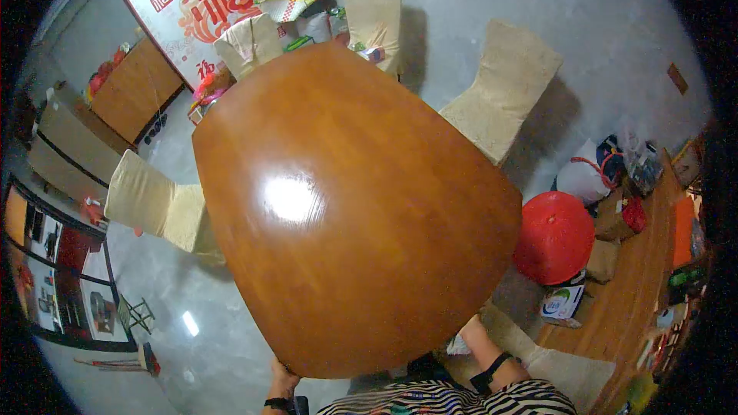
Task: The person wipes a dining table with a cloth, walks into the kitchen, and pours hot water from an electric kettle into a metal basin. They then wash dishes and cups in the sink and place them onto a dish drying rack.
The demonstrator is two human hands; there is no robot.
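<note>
A large brown wooden table [361, 261] with a glossy top fills the middle of the view. My left hand [284, 375] is at its near left edge, with the fingers hidden at or under the rim. Near the table's lower right edge is my right hand [472, 329], its fingers mostly out of sight. A white cloth or paper [458, 345] shows just below that hand; whether the hand holds it is unclear. Dark bands circle both wrists, and a black-and-white striped garment lies between the arms.
Covered chairs stand at the left [157, 204], back [374, 23], right [503, 88] and near right [573, 373]. A red round object [553, 237] and a box [562, 303] sit beside a wooden bench [600, 330]. A small folding stool [136, 313] is on the left floor.
</note>
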